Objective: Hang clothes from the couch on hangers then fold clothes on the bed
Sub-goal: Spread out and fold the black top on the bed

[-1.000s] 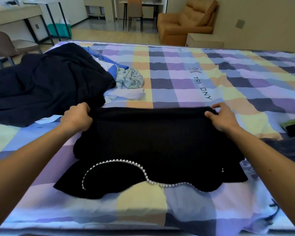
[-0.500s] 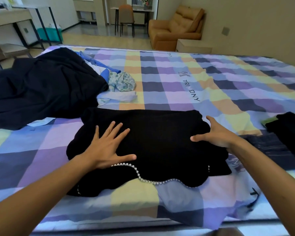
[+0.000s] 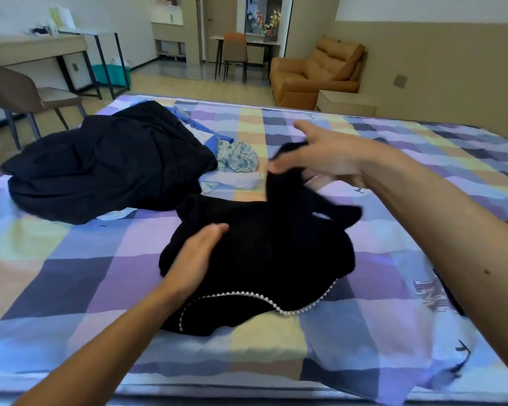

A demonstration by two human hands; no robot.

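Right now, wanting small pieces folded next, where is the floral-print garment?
Head view, left of centre: the floral-print garment lies on the bed against the right edge of the dark navy pile, beyond the black pearl-trimmed top.

The black bead-trimmed knit top (image 3: 276, 253) lies mid-frame on the checked bed (image 3: 71, 273); the dark rumpled garment heap (image 3: 100, 168) lies upper left of it.

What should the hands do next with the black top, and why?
Probably swing the lifted side over and lay it flat across the middle. The right hand pinches a raised flap of the black top, while the left hand lies flat on the cloth, pinning it down like a fold line.
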